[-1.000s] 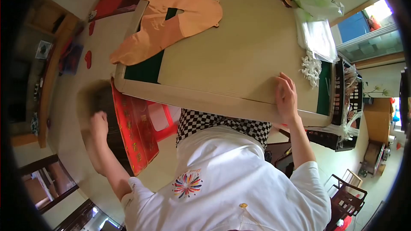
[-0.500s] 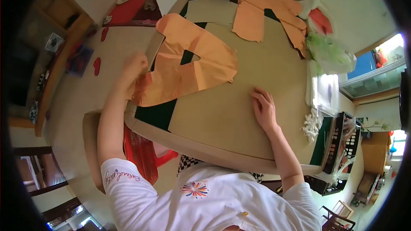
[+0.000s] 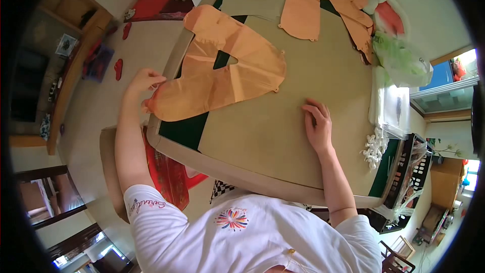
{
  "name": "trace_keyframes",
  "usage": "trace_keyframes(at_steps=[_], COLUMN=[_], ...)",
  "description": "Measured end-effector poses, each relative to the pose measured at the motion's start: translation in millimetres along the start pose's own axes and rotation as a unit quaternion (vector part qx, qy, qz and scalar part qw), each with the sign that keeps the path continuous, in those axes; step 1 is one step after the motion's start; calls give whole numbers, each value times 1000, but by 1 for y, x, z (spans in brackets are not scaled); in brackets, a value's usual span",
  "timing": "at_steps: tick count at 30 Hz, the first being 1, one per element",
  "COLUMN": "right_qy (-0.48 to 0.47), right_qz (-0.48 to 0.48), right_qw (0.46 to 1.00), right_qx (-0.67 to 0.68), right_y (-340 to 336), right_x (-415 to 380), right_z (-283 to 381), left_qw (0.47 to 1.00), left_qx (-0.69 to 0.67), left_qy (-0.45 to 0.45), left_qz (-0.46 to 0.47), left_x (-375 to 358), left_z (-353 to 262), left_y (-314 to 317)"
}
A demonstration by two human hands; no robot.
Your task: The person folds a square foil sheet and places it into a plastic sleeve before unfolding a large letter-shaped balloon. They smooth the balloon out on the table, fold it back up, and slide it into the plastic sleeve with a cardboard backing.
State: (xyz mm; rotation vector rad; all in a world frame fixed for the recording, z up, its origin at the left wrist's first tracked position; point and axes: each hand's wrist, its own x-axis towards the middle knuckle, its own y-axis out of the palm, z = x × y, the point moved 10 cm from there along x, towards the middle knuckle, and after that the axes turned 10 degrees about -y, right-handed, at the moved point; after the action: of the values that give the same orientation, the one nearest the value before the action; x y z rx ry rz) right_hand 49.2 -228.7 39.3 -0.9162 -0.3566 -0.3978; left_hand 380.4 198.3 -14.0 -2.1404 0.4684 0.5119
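A flat, uninflated orange-pink foil balloon [image 3: 197, 93] shaped like a letter A lies on its side across the table's left part. At its lower-left leg, my left hand [image 3: 144, 80] has its fingertips and thumb closed at the balloon's edge. My right hand [image 3: 318, 127] rests on the tan board [image 3: 262, 136], fingers loosely bent and apart from the thumb, holding nothing. Farther back lie more flat orange foil balloons [image 3: 303, 15], partly over one another.
Grey sheets [image 3: 252, 1] sit at the far edge. Along the right side are a green-and-clear plastic bag [image 3: 399, 60], clear plastic packets [image 3: 394, 108], a bundle of white string [image 3: 374, 146] and a black basket [image 3: 411, 164]. A red stool [image 3: 169, 179] stands below the table's left edge.
The balloon's lower-left leg, crumpled before, now lies flatter. My left hand has shifted slightly left and its fist has loosened into a pinch. My right hand stays on the board.
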Motion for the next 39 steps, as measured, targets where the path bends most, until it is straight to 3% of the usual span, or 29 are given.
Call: trace_keyframes(at_steps=[4,7,8,9,12,14,15,16,17,20,23,26,29,32,33,34,35,36,37,38,39], right_qy=[-6,-12,-14,-15,-19,-20,-18,-13,-6,21,12,-2,12,40,40,38,33,27,23,25,30], right_qz=[-10,-9,-5,-4,-8,-4,-2,4,6,15,11,10,28,27,27,29,33,35,35,39,38], right_qw=[1000,1000,1000,1000,1000,1000,1000,1000,1000,1000,1000,1000,999,999,999,999,999,999,999,999,999], right_qx=[2,-10,-15,-15,-13,-12,-13,-11,-10,-6,-4,-13,-9,3,-4,-11,-16,-14,-15,-14,-10], right_y=[0,1,1,1,1,2,2,3,3,5,4,3,5,4,5,5,4,5,5,5,4], right_x=[0,2,0,-1,1,2,4,2,2,0,2,1,0,-1,-1,-1,0,2,3,-1,-4], right_z=[2,1,0,1,1,0,-1,0,-1,-4,-2,-2,-4,-5,-4,-4,-4,-4,-5,-4,-3], left_qw=[995,993,982,935,803,951,978,973,934,991,991,987,992,906,969,932,798,910,978,997,999], left_qx=[69,57,-124,-301,-573,-264,-95,79,253,-53,55,47,-115,-393,-94,213,497,326,141,-49,-47], left_qy=[54,18,70,117,159,82,38,-12,-58,-95,-76,-29,-8,128,111,82,41,15,-7,-34,-6], left_qz=[56,-106,-128,-146,-36,-136,-181,-217,-245,-72,92,148,-45,-94,-197,-282,-339,-255,-157,-45,-19], left_x=[-3,-11,-4,7,87,93,91,82,77,43,-13,22,49,76,86,94,96,91,76,59,44], left_z=[-16,-31,-24,-1,81,93,98,105,104,67,14,39,56,84,92,102,107,105,75,54,38], left_y=[14,-48,-70,-103,-140,-119,-106,-91,-79,-51,1,-2,-73,-103,-97,-81,-66,-64,-53,-32,-21])
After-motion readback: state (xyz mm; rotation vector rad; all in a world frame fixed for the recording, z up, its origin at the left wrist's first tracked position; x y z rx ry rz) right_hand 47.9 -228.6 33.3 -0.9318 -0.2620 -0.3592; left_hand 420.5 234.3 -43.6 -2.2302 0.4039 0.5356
